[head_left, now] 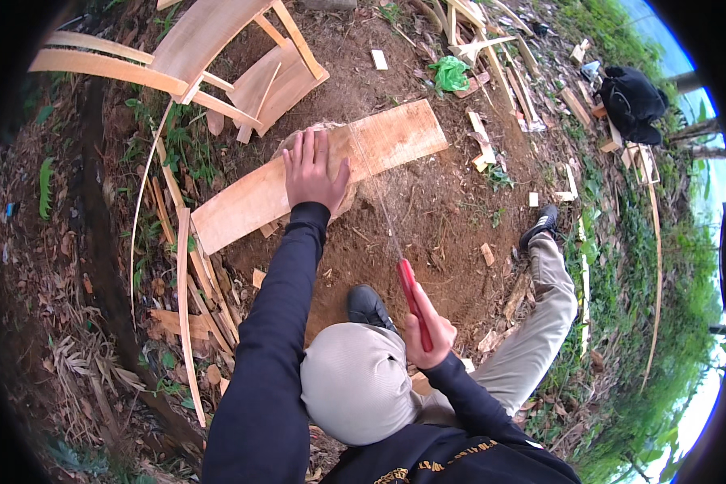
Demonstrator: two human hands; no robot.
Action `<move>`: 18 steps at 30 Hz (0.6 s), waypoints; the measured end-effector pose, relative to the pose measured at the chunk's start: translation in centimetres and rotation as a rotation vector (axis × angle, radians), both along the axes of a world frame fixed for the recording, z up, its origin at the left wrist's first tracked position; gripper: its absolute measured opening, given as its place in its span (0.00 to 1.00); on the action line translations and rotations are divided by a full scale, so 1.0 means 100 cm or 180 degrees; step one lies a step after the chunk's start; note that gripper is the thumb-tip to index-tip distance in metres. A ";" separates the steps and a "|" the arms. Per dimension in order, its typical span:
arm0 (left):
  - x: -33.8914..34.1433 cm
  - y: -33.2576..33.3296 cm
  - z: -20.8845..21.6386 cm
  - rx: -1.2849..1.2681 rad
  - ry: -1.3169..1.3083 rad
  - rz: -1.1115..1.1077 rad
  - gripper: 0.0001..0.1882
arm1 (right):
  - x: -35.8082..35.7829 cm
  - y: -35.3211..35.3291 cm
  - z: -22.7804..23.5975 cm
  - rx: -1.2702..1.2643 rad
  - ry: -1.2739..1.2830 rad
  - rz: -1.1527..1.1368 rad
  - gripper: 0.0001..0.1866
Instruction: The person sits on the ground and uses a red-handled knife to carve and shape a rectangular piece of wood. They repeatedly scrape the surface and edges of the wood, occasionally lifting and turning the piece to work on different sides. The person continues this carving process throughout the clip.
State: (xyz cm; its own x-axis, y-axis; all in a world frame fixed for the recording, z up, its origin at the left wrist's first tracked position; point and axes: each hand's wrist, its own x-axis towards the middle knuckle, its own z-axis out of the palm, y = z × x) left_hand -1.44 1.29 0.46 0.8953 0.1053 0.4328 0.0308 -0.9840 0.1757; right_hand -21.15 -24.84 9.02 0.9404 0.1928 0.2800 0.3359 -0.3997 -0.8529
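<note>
A wide wooden board lies across a stump, most of which it hides. My left hand rests flat on the board near its middle, fingers spread. In my right hand is a handsaw, gripped by its red handle. Its thin blade runs up from the handle to the board, just right of my left hand, and meets the wood along a line across the grain. The blade's far part is faint, so how deep it sits cannot be made out.
A wooden chair stands at the far left. Long wooden strips lie left of my arm. A green plastic bag, offcuts and a black bag are to the right. My bent knee is close below the saw.
</note>
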 end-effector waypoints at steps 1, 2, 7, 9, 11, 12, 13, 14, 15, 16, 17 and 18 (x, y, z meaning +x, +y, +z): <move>0.000 0.000 0.000 -0.0025 0.0003 -0.0004 0.35 | -0.003 -0.008 0.004 -0.0056 0.0039 -0.0025 0.25; 0.000 0.001 0.000 -0.0050 0.0006 -0.0006 0.35 | -0.005 -0.013 0.007 -0.0093 -0.0110 -0.0056 0.24; 0.001 0.003 -0.002 -0.0030 -0.0102 -0.0065 0.36 | 0.032 0.008 0.018 0.0184 -0.0051 -0.0123 0.23; 0.001 0.002 -0.001 -0.0068 -0.0051 -0.0040 0.35 | 0.068 0.032 0.015 0.0481 -0.0220 -0.0264 0.22; 0.001 -0.004 0.003 -0.0133 0.0029 -0.0009 0.34 | 0.096 0.044 0.022 0.0598 0.0098 -0.0294 0.22; 0.001 -0.004 0.004 -0.0165 0.0021 -0.0009 0.34 | 0.109 0.052 0.021 0.0606 -0.0013 -0.0271 0.22; 0.000 -0.004 0.005 -0.0200 0.0012 -0.0010 0.34 | 0.118 0.056 0.026 0.0451 0.0134 -0.0207 0.24; 0.000 -0.004 0.006 -0.0237 0.0001 -0.0012 0.34 | 0.119 0.057 0.024 0.0408 0.0062 -0.0206 0.24; 0.000 -0.004 0.005 -0.0252 0.0000 -0.0015 0.34 | 0.121 0.059 0.021 0.0368 -0.0013 -0.0186 0.24; -0.001 -0.002 0.004 -0.0258 -0.0009 -0.0003 0.34 | 0.114 0.059 0.023 0.0380 0.0092 -0.0109 0.24; -0.003 0.000 0.004 -0.0265 -0.0017 0.0006 0.34 | 0.099 0.053 0.025 0.0389 0.0197 -0.0033 0.24; -0.004 0.000 0.004 -0.0264 0.0023 0.0009 0.35 | 0.088 0.045 0.022 0.0314 -0.0305 -0.0024 0.25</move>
State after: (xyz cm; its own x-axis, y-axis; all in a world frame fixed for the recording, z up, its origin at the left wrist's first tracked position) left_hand -1.84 1.29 0.83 0.8980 0.1430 0.4161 0.0350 -0.9659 0.2564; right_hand -12.31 -20.39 11.23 0.9097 0.1529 0.3860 0.4151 -0.3182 -0.8523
